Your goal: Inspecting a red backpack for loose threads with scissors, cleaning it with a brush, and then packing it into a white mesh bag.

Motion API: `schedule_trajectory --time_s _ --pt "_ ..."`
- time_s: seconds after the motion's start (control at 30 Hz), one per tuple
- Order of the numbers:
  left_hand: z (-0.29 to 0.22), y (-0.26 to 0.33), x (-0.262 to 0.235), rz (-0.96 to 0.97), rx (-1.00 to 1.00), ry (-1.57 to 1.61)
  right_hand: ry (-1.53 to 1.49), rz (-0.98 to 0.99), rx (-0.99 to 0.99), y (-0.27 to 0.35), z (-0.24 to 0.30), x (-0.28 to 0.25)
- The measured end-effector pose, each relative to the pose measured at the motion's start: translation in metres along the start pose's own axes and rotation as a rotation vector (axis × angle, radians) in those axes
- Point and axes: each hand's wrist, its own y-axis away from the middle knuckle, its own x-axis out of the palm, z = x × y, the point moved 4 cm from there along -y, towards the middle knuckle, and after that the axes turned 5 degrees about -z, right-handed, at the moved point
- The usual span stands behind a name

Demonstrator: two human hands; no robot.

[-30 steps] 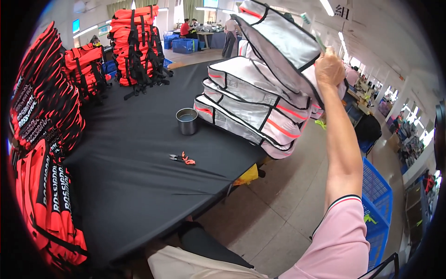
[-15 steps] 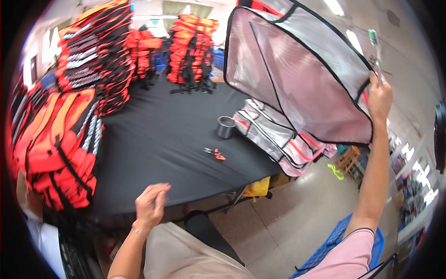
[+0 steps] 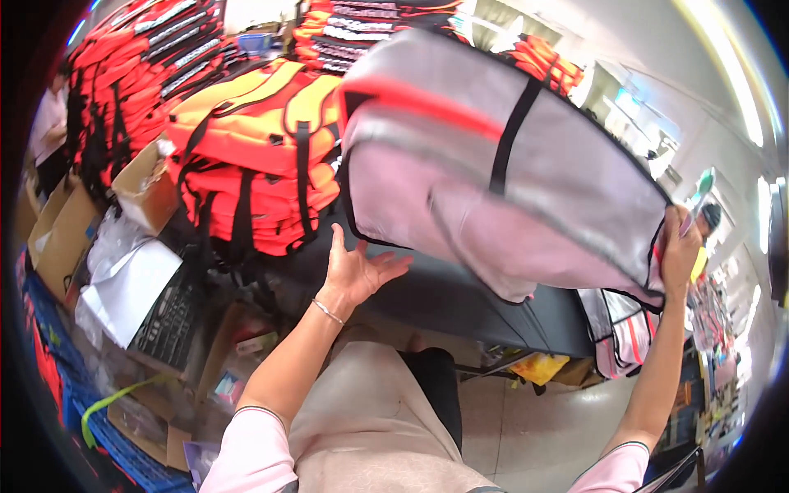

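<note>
The right hand (image 3: 680, 246) is raised and its grip is clamped on one corner of a large grey vest (image 3: 501, 172) with black binding, a black strap and an orange band — the vest hangs out leftward from that corner, in the air above the black worktop (image 3: 460, 300). A slim green-tipped tool (image 3: 699, 197) sticks up out of the same fist. The left hand (image 3: 357, 271) is spread open, palm up, fingers apart and holding nothing, just below the vest's lower left edge and not clearly touching it. Beyond the vest, stacked orange life vests (image 3: 255, 156) rest on the worktop
</note>
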Motion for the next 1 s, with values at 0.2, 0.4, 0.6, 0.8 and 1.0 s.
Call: schedule_trajectory --time_s 0.2,0.4,0.6,0.8,1.0 --pt "-0.030 0.017 -0.092 0.011 0.639 -0.371 -0.314 0.210 -0.121 0.073 0.041 0.067" --pt "-0.007 0.057 -0.129 -0.055 0.560 -0.330 -0.391 0.541 -0.346 0.173 0.073 0.077" --pt "0.000 0.057 -0.136 -0.085 0.423 -0.280 -0.385 0.704 -0.197 0.244 0.057 0.065" --pt "0.013 0.068 -0.143 -0.103 0.351 -0.211 -0.374 0.695 -0.137 0.268 0.050 0.064" --pt "0.019 0.070 -0.145 -0.105 0.294 -0.121 -0.347 0.719 -0.101 0.283 0.041 0.070"
